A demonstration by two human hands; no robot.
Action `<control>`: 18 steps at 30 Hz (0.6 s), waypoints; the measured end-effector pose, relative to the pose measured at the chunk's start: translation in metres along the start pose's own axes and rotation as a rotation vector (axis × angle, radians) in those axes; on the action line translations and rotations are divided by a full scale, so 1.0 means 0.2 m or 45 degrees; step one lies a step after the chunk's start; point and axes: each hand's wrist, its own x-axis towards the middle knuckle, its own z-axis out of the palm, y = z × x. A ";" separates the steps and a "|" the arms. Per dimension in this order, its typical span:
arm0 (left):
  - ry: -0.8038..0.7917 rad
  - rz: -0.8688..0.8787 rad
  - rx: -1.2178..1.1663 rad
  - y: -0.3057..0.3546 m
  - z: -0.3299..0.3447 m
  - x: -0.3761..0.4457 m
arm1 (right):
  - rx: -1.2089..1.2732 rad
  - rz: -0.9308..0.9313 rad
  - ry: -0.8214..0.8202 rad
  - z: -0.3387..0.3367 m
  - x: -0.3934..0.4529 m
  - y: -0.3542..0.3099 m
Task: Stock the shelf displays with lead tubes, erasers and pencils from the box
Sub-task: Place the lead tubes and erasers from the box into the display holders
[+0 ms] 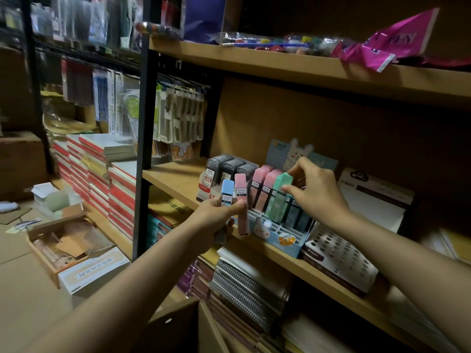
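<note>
Dim wooden shelves (175, 178) fill the stockroom wall ahead of me, and on the middle board sits the blue bunny display (285, 236) with its white slotted grid. My right hand (314, 191) pinches the top of a green tube (279, 193) standing tilted in the grid, thumb and fingertips closed on its cap. Just left of it, pink tubes (265, 189) stand in rows in the same display, and darker tubes stand low behind my wrist. My left hand (220, 217) grips two more tubes upright just in front of the display — a blue tube (226, 191) and a pink tube (242, 202), fingers curled round both. Behind them a second tray holds grey lead tubes (230, 166) in three packed rows. To the right of the bunny display lies a white holder (339, 253) with round holes, tipped forward at the shelf edge, and a white box (374, 197) behind it. Spiral notebooks (244, 289) are stacked on the shelf below. Above, the top board carries a magenta pack (387, 42) and bagged paints. Off to the left, red-edged books (102, 174) sit in piles beside the black upright, and an open cardboard box (63, 243) rests on the floor — its contents too dim to tell.
</note>
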 end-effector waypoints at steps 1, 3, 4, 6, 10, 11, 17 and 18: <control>0.005 -0.003 0.000 0.00 0.00 0.00 | -0.010 0.005 -0.005 0.02 0.00 0.00; 0.003 -0.015 -0.007 0.00 -0.01 0.00 | -0.061 0.001 0.000 0.04 0.01 0.00; 0.001 -0.021 -0.009 0.00 -0.02 0.01 | -0.089 -0.006 0.005 0.05 0.01 -0.01; 0.003 -0.021 -0.010 0.00 -0.02 0.01 | -0.133 -0.009 -0.005 0.06 0.03 -0.02; -0.005 0.007 0.011 -0.01 0.00 0.01 | -0.200 0.055 -0.043 0.10 0.04 -0.01; -0.014 0.018 0.018 -0.01 0.01 0.01 | -0.226 0.071 -0.036 0.11 0.03 -0.01; -0.098 0.116 0.056 -0.03 0.05 0.00 | -0.432 0.009 -0.020 0.12 0.02 0.00; -0.103 0.124 0.058 -0.03 0.06 0.00 | -0.469 -0.045 -0.028 0.11 0.02 0.00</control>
